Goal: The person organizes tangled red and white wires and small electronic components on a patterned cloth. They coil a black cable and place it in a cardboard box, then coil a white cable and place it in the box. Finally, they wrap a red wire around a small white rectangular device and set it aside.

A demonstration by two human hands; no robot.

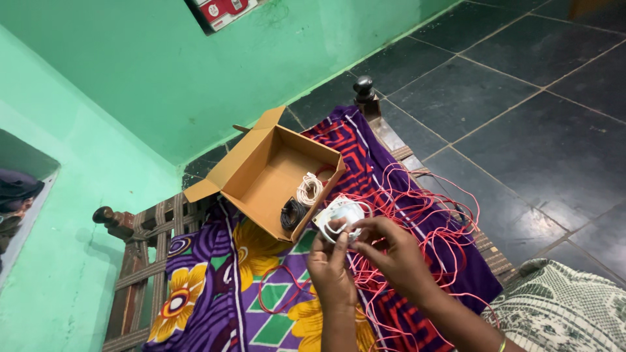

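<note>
My left hand (pixel 329 264) and my right hand (pixel 391 251) are raised together over the bed, both pinching a small white coil of wire (pixel 345 214) with a paper label. Loose red wire (pixel 417 215) lies tangled on the purple patterned cloth (pixel 215 287) under and to the right of my hands. Just beyond my fingers stands an open cardboard box (pixel 261 173), with a white coil (pixel 309 189) and a black coil (pixel 292 214) inside near its front wall.
The cloth covers a woven cot with a dark wooden frame (pixel 124 261) and knobbed posts (pixel 364 88). Green walls stand at the left and back. Dark floor tiles (pixel 521 98) spread to the right. A green patterned fabric (pixel 561 306) lies at the lower right.
</note>
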